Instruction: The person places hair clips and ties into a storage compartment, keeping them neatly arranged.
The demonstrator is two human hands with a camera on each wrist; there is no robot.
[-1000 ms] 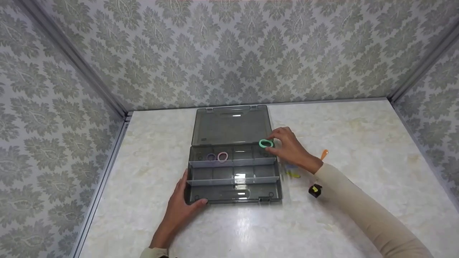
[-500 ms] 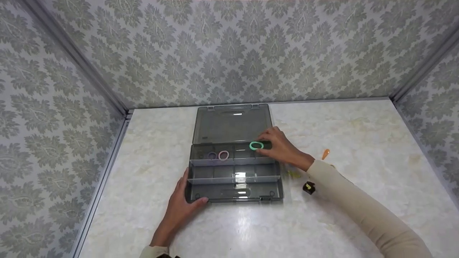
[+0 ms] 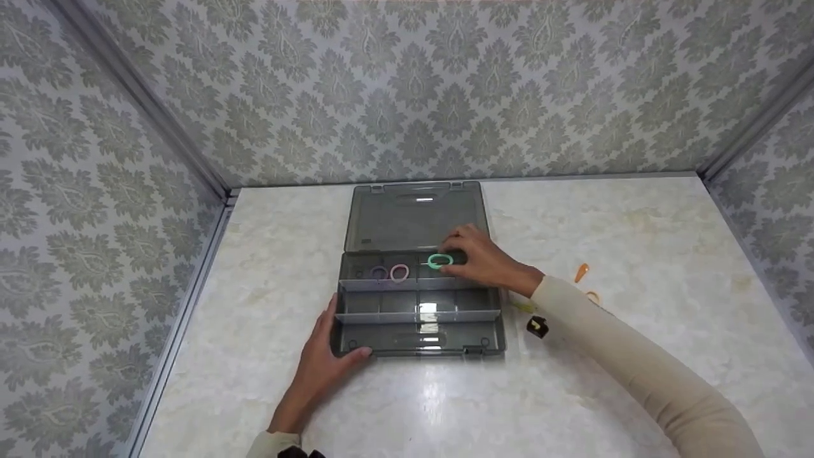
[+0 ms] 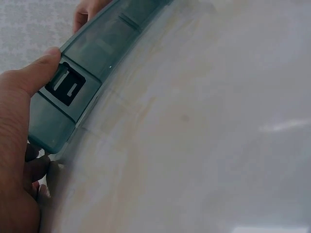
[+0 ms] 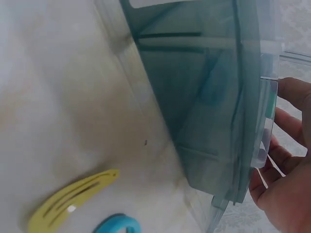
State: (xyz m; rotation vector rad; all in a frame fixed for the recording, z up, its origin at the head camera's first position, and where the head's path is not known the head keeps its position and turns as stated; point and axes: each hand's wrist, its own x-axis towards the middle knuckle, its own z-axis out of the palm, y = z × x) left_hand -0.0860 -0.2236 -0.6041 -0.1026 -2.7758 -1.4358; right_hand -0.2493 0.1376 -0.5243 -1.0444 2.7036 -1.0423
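Observation:
A smoky, see-through organizer box [image 3: 381, 337] lies on the table with its lid [image 3: 413, 222] folded back. My left hand [image 3: 321, 356] grips its front left corner, thumb on the front wall. Over the back row, my right hand [image 3: 483, 259] pinches a green hair tie [image 3: 430, 262] between thumb and fingers. Inside that row to its left are a pink hair tie [image 3: 392, 273] and a purple hair tie [image 3: 374, 272]. Through the box wall in the right wrist view, the right hand's fingers [image 5: 289, 124] show behind the far edge.
On the table right of the box lie a yellow snap hair clip [image 5: 73, 199], a blue ring [image 5: 114, 222], an orange hair clip [image 3: 581, 273] and a small black item with yellow [image 3: 537, 327]. An orange ring [image 3: 593, 295] shows partly behind the right sleeve. Patterned walls surround the table.
My right hand has moved left with the green hair tie, from the box's right edge toward the pink one. The left hand keeps its grip on the corner.

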